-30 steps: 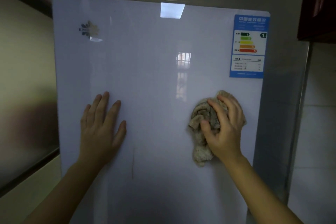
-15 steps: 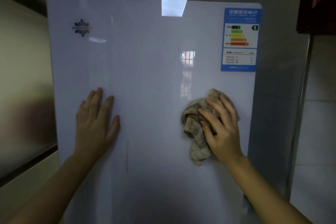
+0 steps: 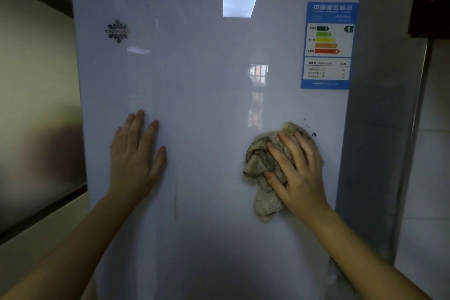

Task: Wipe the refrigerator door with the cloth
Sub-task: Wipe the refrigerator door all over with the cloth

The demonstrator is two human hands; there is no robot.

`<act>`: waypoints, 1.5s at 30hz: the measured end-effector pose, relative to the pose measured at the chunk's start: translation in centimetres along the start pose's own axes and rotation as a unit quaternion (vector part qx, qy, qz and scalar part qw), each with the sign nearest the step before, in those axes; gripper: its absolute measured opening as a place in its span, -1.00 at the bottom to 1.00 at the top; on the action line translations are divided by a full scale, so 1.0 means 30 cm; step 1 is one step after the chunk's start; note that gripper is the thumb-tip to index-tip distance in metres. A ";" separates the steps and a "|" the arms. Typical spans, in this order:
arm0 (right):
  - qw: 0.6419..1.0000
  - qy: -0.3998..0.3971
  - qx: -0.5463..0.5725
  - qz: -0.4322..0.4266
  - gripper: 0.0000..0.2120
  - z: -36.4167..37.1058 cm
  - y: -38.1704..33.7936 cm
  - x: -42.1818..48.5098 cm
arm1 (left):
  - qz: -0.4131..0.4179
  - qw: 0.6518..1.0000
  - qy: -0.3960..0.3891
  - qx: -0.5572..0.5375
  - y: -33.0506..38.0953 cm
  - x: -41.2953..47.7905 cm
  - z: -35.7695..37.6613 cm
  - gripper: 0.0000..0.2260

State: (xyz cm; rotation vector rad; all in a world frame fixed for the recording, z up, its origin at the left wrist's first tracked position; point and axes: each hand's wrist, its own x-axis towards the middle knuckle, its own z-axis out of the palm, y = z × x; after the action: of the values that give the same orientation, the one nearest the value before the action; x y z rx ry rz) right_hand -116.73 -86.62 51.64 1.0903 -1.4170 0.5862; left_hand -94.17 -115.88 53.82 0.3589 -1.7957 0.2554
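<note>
Two hands meet the refrigerator door [image 3: 207, 80]: the left hand [image 3: 135, 153] lies flat on its left side, fingers straight. A faint vertical streak [image 3: 175, 200] runs lower, between them. The bunched cloth [image 3: 261, 168] is pressed to the right side under the right hand's [image 3: 299, 168] spread fingers. Dark specks [image 3: 314, 134] just beside it, and the streak, suggest wiping is unfinished.

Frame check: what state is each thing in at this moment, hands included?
refrigerator door: glossy, dark specks beside the cloth, faint vertical streak lower down.
cloth: crumpled, pressed to the door under the right hand.
left hand: flat on the door, fingers straight.
right hand: fingers spread, pressing the cloth.
energy label: stuck flat, upper right.
</note>
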 end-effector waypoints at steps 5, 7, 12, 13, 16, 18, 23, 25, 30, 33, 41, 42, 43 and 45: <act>1.000 -0.004 -0.010 -0.026 -0.51 -0.011 0.021 0.072 | 0.006 1.000 0.009 0.001 -0.004 0.001 -0.002 -0.44; 1.000 0.006 -0.006 -0.014 -0.51 -0.013 0.013 0.130 | 0.004 1.000 0.012 0.000 -0.002 0.001 -0.002 -0.44; 1.000 0.016 -0.001 0.027 -0.48 -0.025 0.033 0.170 | 0.003 1.000 0.011 0.000 0.001 -0.004 0.008 -0.43; 0.999 0.025 0.003 0.045 -0.48 -0.034 0.049 0.144 | 0.004 1.000 0.013 -0.002 0.000 -0.004 0.008 -0.43; 0.991 0.062 0.017 0.117 -0.51 -0.057 0.071 0.038 | -0.001 1.000 0.013 -0.010 0.002 -0.005 0.007 -0.43; 0.990 0.061 0.020 0.126 -0.53 -0.055 0.052 -0.032 | -0.003 1.000 0.010 -0.014 0.004 -0.006 0.009 -0.42; 1.000 -0.015 0.005 0.008 -0.53 -0.033 0.032 -0.081 | -0.001 1.000 0.008 -0.025 0.001 -0.001 0.010 -0.40; 1.000 -0.021 -0.006 -0.012 -0.52 -0.040 0.055 -0.034 | 0.004 1.000 0.021 -0.023 0.002 -0.002 0.013 -0.41; 0.995 0.044 -0.009 0.090 -0.50 -0.086 0.114 0.077 | 0.014 0.999 0.035 -0.015 -0.002 -0.003 0.013 -0.42; 0.988 0.059 0.008 0.141 -0.42 -0.093 0.101 0.001 | 0.011 0.999 0.033 -0.015 -0.001 -0.006 0.009 -0.42; 0.997 -0.016 0.017 0.071 -0.47 -0.039 -0.029 -0.248 | -0.007 1.000 0.007 -0.028 -0.003 -0.006 0.003 -0.42; 0.998 -0.019 0.016 0.061 -0.45 -0.037 -0.029 -0.236 | -0.002 1.000 0.010 -0.025 -0.006 -0.006 0.005 -0.43; 0.998 -0.019 0.013 0.056 -0.45 -0.039 -0.024 -0.217 | 0.002 1.000 0.011 -0.022 -0.010 -0.007 0.007 -0.43; 0.998 -0.010 0.013 0.061 -0.46 -0.045 -0.008 -0.163 | 0.007 1.000 0.006 -0.018 -0.017 -0.008 0.005 -0.43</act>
State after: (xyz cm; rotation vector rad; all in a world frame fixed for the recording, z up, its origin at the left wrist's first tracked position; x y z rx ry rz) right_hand -116.51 -84.23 47.17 1.0382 -1.5048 0.6836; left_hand -94.07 -116.40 53.54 0.3194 -1.7898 0.2334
